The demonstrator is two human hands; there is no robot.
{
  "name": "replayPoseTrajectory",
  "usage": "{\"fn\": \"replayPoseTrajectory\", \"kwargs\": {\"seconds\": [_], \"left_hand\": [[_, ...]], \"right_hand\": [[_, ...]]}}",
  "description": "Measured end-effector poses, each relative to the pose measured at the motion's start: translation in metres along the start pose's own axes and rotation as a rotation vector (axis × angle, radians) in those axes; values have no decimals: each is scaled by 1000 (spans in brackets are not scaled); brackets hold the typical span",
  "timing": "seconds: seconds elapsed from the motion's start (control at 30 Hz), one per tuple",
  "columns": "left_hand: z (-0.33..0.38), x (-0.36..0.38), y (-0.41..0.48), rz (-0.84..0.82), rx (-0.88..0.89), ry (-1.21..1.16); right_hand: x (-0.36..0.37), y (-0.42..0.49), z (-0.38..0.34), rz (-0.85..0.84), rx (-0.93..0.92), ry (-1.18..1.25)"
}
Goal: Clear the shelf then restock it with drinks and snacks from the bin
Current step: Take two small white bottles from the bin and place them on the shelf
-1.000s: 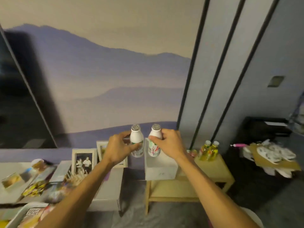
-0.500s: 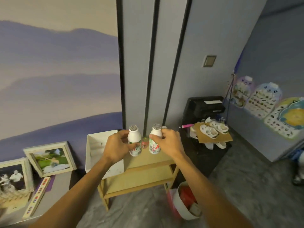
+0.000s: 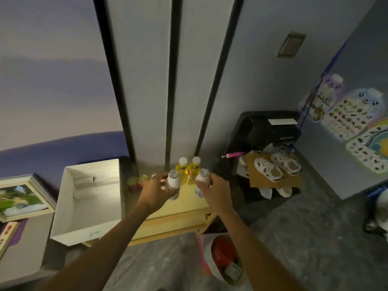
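My left hand (image 3: 154, 193) is shut on a small white drink bottle (image 3: 173, 181) with a foil cap. In my right hand (image 3: 214, 190) is a second white bottle (image 3: 203, 177), gripped the same way. Both bottles hang just over the top of a low wooden shelf (image 3: 184, 206). Two yellow drink bottles (image 3: 189, 170) with white caps stand at the back of the shelf top, right behind the ones I hold. An open white bin (image 3: 90, 198) stands to the left of the shelf.
A round white basket (image 3: 222, 259) with red and green items sits on the floor at the shelf's right front. A black stand (image 3: 268, 131) and white shoes on cardboard (image 3: 277, 166) are to the right. A framed picture (image 3: 21, 196) leans at far left. Small items (image 3: 136, 181) lie at the shelf's back left.
The view has swung right and tilted down. Both hands have carried the white bottles from over the white bin to over the shelf top, close to the yellow bottles.
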State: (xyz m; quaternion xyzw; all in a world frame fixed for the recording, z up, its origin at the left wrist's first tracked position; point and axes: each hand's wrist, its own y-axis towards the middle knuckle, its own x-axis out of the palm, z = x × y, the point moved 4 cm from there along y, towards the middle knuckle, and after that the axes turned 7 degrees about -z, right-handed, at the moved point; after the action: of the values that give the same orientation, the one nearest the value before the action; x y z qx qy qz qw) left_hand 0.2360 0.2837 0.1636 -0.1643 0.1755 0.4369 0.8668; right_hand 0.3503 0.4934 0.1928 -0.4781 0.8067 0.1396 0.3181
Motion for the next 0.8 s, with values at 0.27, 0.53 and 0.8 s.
{"fn": "replayPoseTrajectory", "kwargs": {"seconds": [0.27,0.53,0.8], "left_hand": [[-67,84,82,69,-138,-127],[-154,159,145,160,-210,-178],[-177,179,143,208,-211,-81]], "right_hand": [[51,92,94,-142,-6,27],[122,140,184,-203,-71,94],[141,151,205,-179,-102,93]]}}
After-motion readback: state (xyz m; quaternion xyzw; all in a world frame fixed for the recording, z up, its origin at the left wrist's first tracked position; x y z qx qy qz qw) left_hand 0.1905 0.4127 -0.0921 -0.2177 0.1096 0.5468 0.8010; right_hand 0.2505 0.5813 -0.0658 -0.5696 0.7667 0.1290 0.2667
